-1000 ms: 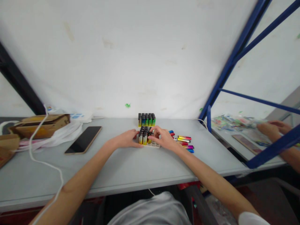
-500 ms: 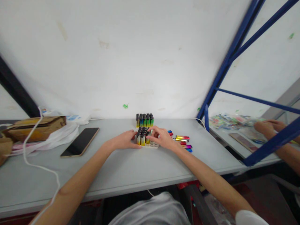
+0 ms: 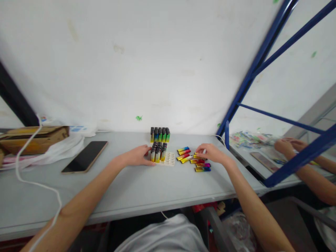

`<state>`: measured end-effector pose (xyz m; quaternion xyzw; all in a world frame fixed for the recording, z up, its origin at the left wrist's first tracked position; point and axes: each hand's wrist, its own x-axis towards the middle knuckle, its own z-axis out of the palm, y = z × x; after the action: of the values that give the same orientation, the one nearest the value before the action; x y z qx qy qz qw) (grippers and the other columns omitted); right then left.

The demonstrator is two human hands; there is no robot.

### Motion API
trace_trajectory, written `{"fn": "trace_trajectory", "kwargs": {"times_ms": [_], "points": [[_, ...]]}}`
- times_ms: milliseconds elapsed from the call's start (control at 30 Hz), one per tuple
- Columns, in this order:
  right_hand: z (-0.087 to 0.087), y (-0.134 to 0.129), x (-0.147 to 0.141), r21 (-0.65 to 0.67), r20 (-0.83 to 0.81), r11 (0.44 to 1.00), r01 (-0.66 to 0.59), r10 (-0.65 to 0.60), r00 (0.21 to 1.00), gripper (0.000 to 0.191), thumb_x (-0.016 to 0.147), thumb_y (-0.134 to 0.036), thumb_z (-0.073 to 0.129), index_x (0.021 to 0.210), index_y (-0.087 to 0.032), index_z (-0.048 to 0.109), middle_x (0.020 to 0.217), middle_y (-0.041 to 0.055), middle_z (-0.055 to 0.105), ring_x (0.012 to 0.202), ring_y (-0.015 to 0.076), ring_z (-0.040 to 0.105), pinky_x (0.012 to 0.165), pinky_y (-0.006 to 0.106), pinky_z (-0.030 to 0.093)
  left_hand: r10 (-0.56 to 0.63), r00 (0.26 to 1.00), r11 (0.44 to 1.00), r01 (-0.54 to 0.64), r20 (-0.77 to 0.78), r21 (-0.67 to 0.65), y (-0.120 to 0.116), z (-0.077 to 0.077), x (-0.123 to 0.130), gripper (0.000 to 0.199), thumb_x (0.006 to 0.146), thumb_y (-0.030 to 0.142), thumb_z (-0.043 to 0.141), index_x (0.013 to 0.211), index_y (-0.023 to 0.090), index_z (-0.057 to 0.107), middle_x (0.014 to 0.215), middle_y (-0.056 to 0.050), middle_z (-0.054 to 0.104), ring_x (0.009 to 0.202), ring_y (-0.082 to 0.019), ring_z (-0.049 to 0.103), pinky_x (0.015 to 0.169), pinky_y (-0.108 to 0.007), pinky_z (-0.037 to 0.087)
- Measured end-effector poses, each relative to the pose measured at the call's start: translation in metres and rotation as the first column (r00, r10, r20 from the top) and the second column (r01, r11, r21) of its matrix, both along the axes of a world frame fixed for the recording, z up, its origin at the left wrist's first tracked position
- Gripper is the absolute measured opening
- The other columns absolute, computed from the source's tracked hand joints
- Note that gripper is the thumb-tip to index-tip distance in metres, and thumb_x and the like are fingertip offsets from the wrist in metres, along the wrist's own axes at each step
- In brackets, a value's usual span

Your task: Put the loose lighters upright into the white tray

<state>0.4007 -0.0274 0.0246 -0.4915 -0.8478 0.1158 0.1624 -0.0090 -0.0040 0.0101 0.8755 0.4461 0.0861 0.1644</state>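
Note:
Upright lighters (image 3: 157, 154) with black tops and yellow-silver bodies fill the left part of a white tray (image 3: 169, 160) with round holes; its right part shows bare holes. My left hand (image 3: 138, 155) is closed around the tray's left end, thumb at the front and fingers behind. To the right, loose lighters (image 3: 187, 159) in yellow, red, blue and purple lie flat on the table. Over this pile, my right hand (image 3: 211, 153) has its fingertips closed on a yellow lighter (image 3: 195, 155). Behind the tray stands a full block of green, blue and yellow lighters (image 3: 160, 134).
A smartphone (image 3: 85, 156) lies on the table at left, near a cardboard box (image 3: 34, 140), a white plastic bag (image 3: 68, 148) and a white cable (image 3: 39, 185). A blue metal frame (image 3: 238, 101) rises at right. Beyond it, another person's hands (image 3: 288, 145) are near small packets (image 3: 248, 140).
My right hand has moved from the tray rightward to the loose lighters and closed on one. Another lighter now stands in the tray's third column. My left hand stays at the tray.

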Motion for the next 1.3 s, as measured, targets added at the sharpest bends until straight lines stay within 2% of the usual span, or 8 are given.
{"fn": "trace_trajectory", "kwargs": {"times_ms": [233, 467, 567, 667, 833, 1033, 1167, 1300], "points": [[-0.024, -0.005, 0.006, 0.051, 0.146, 0.997, 0.055, -0.062, 0.987, 0.016, 0.093, -0.028, 0.064, 0.094, -0.017, 0.075, 0.094, 0.013, 0.073, 0.087, 0.0249, 0.067, 0.082, 0.033, 0.048, 0.018, 1.0, 0.999, -0.019, -0.023, -0.033, -0.004, 0.005, 0.001, 0.068, 0.072, 0.073, 0.067, 0.11, 0.017, 0.065, 0.106, -0.011, 0.067, 0.092, -0.028, 0.064, 0.08, -0.035, 0.052], [-0.007, -0.013, -0.009, 0.074, -0.211, 0.988, 0.132, -0.114, 0.971, 0.042, 0.103, -0.048, 0.044, 0.121, -0.018, 0.066, 0.067, 0.0014, 0.065, 0.063, 0.0195, 0.06, 0.066, 0.031, 0.044, 0.005, 1.0, 1.0, -0.005, 0.011, -0.003, -0.001, 0.002, 0.0, 0.065, 0.069, 0.073, 0.069, 0.104, 0.018, 0.066, 0.1, -0.008, 0.068, 0.089, -0.027, 0.063, 0.079, -0.034, 0.051], [-0.001, -0.005, -0.026, 0.036, -0.471, 0.984, 0.175, -0.138, 0.871, 0.048, 0.094, -0.058, 0.055, 0.121, -0.019, 0.067, 0.061, -0.0038, 0.055, 0.054, 0.0157, 0.048, 0.055, 0.029, 0.039, 0.0, 1.0, 1.0, 0.0, 0.013, 0.011, -0.001, 0.002, -0.001, 0.065, 0.068, 0.074, 0.068, 0.102, 0.019, 0.066, 0.098, -0.008, 0.067, 0.089, -0.027, 0.063, 0.08, -0.034, 0.051], [0.001, 0.012, -0.049, -0.055, -0.725, 0.985, 0.161, -0.15, 0.672, 0.046, 0.082, -0.062, 0.07, 0.1, -0.02, 0.068, 0.062, -0.0051, 0.051, 0.054, 0.0123, 0.042, 0.053, 0.027, 0.037, 0.014, 1.0, 1.0, -0.014, -0.004, -0.002, -0.001, 0.002, -0.001, 0.065, 0.069, 0.074, 0.069, 0.104, 0.018, 0.066, 0.099, -0.008, 0.067, 0.089, -0.026, 0.063, 0.08, -0.034, 0.052], [0.008, 0.035, -0.095, -0.15, -0.857, 0.989, -0.015, -0.122, 0.501, 0.057, 0.084, -0.077, 0.061, 0.079, -0.02, 0.056, 0.07, -0.0005, 0.056, 0.063, 0.0133, 0.053, 0.063, 0.028, 0.047, -0.005, 1.0, 1.0, 0.005, 0.008, 0.003, 0.002, -0.002, -0.002, 0.068, 0.07, 0.073, 0.069, 0.108, 0.017, 0.066, 0.101, -0.01, 0.067, 0.091, -0.028, 0.064, 0.081, -0.035, 0.052], [0.0, 0.036, -0.138, -0.272, -0.849, 0.93, -0.248, -0.11, 0.517, 0.059, 0.083, -0.08, 0.058, 0.097, -0.024, 0.051, 0.064, -0.0084, 0.044, 0.05, 0.0103, 0.041, 0.051, 0.025, 0.042, -0.017, 1.0, 1.0, 0.017, 0.018, 0.01, 0.002, -0.004, -0.003, 0.066, 0.07, 0.071, 0.071, 0.109, 0.017, 0.066, 0.1, -0.009, 0.068, 0.091, -0.028, 0.063, 0.081, -0.035, 0.052], [-0.023, 0.034, -0.149, -0.334, -0.79, 0.927, -0.171, -0.177, 0.586, 0.059, 0.086, -0.083, 0.048, 0.078, -0.025, 0.042, 0.059, -0.0103, 0.026, 0.045, 0.0086, 0.021, 0.042, 0.022, 0.02, -0.012, 0.999, 1.0, 0.012, 0.051, -0.01, -0.002, -0.002, -0.002, 0.063, 0.071, 0.068, 0.073, 0.109, 0.018, 0.066, 0.102, -0.009, 0.068, 0.091, -0.028, 0.063, 0.083, -0.036, 0.053], [-0.033, 0.027, -0.155, -0.271, -0.721, 0.962, -0.033, -0.18, 0.669, 0.066, 0.089, -0.086, 0.036, 0.063, -0.025, 0.035, 0.052, -0.0076, 0.027, 0.044, 0.0101, 0.023, 0.043, 0.026, 0.022, -0.01, 0.997, 1.0, 0.012, 0.072, -0.026, -0.002, -0.002, -0.001, 0.064, 0.071, 0.066, 0.074, 0.111, 0.017, 0.067, 0.104, -0.01, 0.068, 0.093, -0.028, 0.063, 0.085, -0.036, 0.052]]}}
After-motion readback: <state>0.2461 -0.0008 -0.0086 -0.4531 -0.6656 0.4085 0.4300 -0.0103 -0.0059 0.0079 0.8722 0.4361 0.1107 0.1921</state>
